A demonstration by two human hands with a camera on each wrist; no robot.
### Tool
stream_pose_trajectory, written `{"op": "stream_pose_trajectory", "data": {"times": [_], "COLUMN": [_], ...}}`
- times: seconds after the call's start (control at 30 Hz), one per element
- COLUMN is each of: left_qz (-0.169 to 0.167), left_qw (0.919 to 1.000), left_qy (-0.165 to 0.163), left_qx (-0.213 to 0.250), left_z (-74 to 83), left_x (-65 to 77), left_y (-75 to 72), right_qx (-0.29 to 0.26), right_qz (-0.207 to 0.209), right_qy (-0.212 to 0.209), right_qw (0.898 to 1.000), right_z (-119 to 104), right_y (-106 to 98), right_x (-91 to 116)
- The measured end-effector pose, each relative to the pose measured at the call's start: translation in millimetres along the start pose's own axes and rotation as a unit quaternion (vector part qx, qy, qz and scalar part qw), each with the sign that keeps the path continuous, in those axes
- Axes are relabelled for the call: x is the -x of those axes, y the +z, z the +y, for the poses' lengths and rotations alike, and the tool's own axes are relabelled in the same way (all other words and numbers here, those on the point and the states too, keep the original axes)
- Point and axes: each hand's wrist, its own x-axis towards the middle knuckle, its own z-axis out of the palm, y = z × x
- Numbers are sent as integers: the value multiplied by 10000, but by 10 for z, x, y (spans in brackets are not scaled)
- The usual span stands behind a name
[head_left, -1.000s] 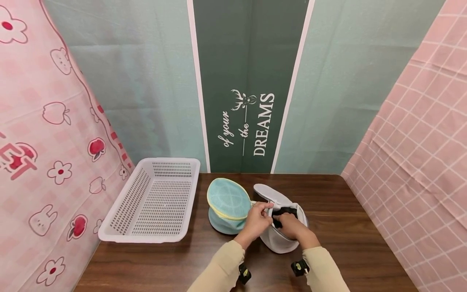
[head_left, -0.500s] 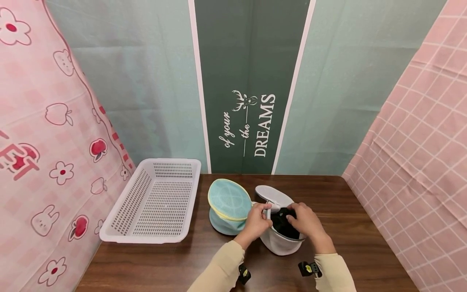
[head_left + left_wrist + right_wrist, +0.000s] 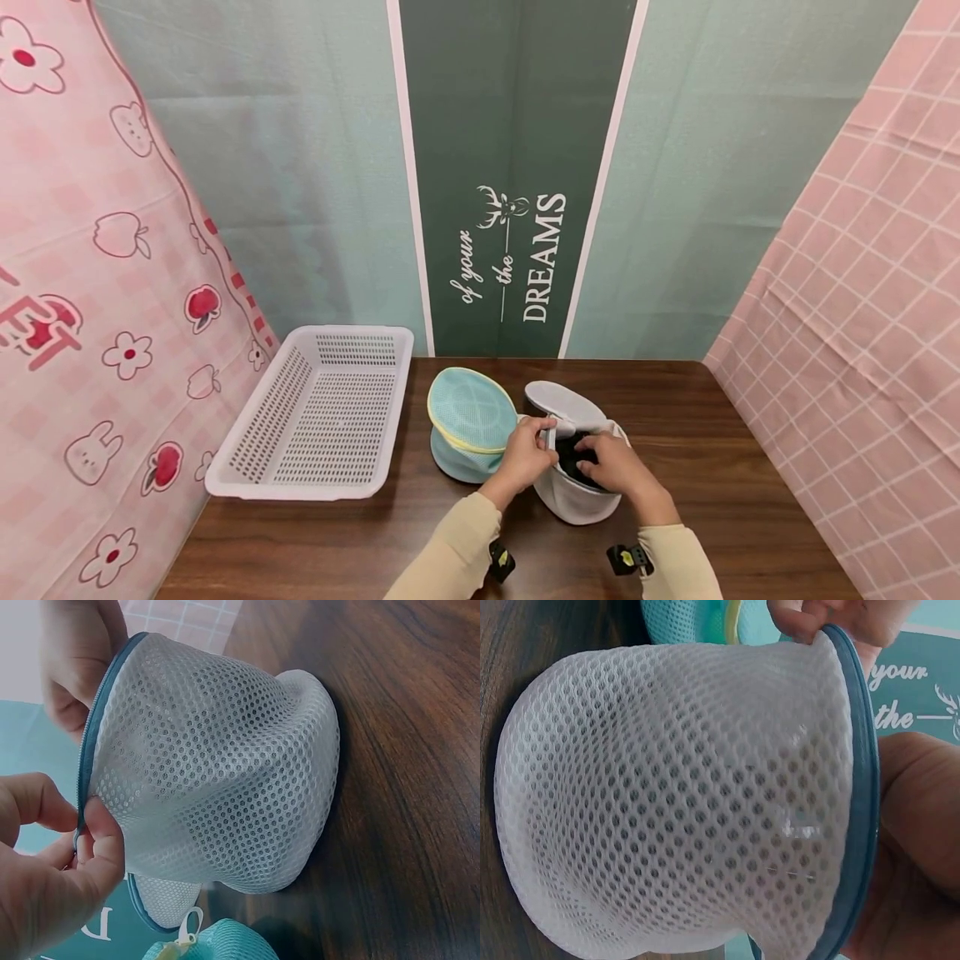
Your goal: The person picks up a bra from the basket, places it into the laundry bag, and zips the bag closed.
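My left hand (image 3: pixel 527 454) pinches the zippered rim of a white mesh laundry bag (image 3: pixel 572 502) between thumb and fingers. The bag stands on the table with its round lid (image 3: pixel 558 400) folded back. Inside it lies a black cloth-like item (image 3: pixel 572 454), partly covered by my right hand (image 3: pixel 618 467). That hand reaches over the rim into the opening, thumb and fingers apart, fingertips on the black item. In the right wrist view the blue zipper edge (image 3: pixel 861 772) hides the right fingertips. The left wrist view shows the left fingers (image 3: pixel 105 840) at the same edge.
A turquoise mesh bag (image 3: pixel 468 417) with yellow trim stands just left of the white one. Farther left sits a white slotted plastic basket (image 3: pixel 345 417). Patterned cloths (image 3: pixel 862 292) hang around the brown wooden table (image 3: pixel 712 500).
My right hand goes from deep in the bag, up to its far right rim, then back down onto the black item. My left hand keeps its pinch on the rim.
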Motion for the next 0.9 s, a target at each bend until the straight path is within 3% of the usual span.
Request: {"op": "stream_pose_trajectory", "data": {"times": [0.17, 0.4, 0.63, 0.77, 0.9], "left_qz": [-144, -452, -468, -443, -429], "left_qw": [9996, 9973, 9981, 9983, 9987], "left_qy": [-17, -120, -143, -165, -107], "left_qx": [255, 569, 386, 340, 242], "left_z": [13, 4, -1, 0, -8], "left_x": [7, 3, 10, 17, 9], "left_y": [-10, -41, -43, -43, -51], "right_qx": [-26, 6, 24, 4, -67], "right_qz": [-358, -518, -493, -456, -128], "right_qy": [-240, 11, 245, 151, 162], "right_qw": [9991, 9987, 9985, 9988, 9998], "right_z": [-51, -114, -118, -117, -100], "right_y": [43, 109, 128, 107, 0], "right_x": [-22, -66, -60, -39, -26]}}
